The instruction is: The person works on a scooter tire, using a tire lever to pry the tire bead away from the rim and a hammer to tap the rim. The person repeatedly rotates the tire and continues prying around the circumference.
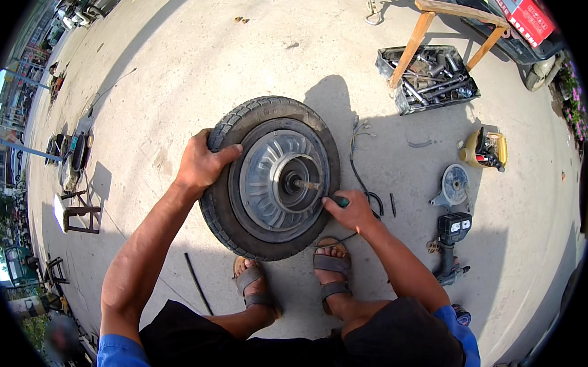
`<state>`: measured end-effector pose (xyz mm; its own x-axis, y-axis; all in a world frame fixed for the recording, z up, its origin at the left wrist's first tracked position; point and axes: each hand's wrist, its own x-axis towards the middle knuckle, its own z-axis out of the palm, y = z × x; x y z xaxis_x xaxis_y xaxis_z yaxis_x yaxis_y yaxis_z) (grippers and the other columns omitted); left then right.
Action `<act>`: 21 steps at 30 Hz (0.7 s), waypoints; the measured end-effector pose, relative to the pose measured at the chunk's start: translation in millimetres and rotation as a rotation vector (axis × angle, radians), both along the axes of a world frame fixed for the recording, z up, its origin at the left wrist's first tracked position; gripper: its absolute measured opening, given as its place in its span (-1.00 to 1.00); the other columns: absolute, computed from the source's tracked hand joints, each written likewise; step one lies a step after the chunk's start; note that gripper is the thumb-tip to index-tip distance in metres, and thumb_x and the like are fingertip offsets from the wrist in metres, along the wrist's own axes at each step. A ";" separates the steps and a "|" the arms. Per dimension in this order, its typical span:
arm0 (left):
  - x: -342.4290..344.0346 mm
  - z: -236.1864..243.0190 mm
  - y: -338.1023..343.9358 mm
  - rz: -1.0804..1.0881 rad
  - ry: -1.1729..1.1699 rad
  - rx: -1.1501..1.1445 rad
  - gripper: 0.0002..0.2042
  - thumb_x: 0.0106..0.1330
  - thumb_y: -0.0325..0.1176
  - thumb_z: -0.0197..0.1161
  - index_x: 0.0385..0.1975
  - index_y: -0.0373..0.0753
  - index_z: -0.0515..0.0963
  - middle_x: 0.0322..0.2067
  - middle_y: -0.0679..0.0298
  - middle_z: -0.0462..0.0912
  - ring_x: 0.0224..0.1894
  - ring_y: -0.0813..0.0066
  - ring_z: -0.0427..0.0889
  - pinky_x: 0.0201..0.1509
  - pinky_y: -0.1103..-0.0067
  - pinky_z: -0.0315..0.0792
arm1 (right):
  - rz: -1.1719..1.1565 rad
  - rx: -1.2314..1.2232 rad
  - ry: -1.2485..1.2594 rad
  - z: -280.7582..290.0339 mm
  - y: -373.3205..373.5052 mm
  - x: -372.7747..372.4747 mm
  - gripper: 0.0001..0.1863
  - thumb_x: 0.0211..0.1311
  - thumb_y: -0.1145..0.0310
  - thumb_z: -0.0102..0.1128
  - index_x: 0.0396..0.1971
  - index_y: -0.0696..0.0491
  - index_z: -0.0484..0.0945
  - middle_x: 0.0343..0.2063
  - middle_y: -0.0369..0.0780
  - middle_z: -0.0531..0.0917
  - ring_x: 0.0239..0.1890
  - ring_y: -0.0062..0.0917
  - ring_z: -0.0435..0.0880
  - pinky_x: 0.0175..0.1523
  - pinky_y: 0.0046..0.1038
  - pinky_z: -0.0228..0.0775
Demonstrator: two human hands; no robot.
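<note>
A wheel with a black treaded tyre [216, 216] and a grey metal hub motor [262, 182] is on the concrete in front of my feet. Its axle [307, 185] sticks out of the round recess in the hub. My left hand [204, 161] is closed on the tyre's upper left, thumb over the sidewall. At the wheel's right side, my right hand [352, 211] is closed around a green-handled tool [340, 201], whose working end I cannot make out. The right thumb is by the rim. A dark cable [360, 176] with thin wire ends lies beyond that hand.
A black crate of tools [439, 81] stands at the far right beside a wooden frame [415, 44]. Nearer are a cut yellow container [484, 150], a metal cover plate [454, 184] and a cordless power tool [450, 239]. A small stool [79, 211] is at left, a black tube [198, 284] nearer.
</note>
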<state>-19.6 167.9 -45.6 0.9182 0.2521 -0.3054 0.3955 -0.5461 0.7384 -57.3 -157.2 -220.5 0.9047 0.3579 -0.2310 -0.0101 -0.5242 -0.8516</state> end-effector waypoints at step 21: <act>-23.4 0.0 -5.1 0.060 -0.056 -0.056 -0.45 0.16 -0.26 0.52 -0.04 -0.64 0.53 -0.25 -0.06 0.75 -0.25 0.31 0.76 -0.13 0.46 0.65 | -0.402 0.251 0.350 -21.1 18.7 -24.8 -0.50 0.24 0.11 0.36 -0.70 0.23 0.54 -0.80 -0.33 0.41 -0.66 -0.65 0.36 -0.52 -0.24 0.15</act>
<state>-43.0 162.8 -45.7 0.9182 0.2909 -0.2689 0.3832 -0.4800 0.7891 -82.1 -138.5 -241.6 0.8658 0.0847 -0.4932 -0.4695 -0.2034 -0.8592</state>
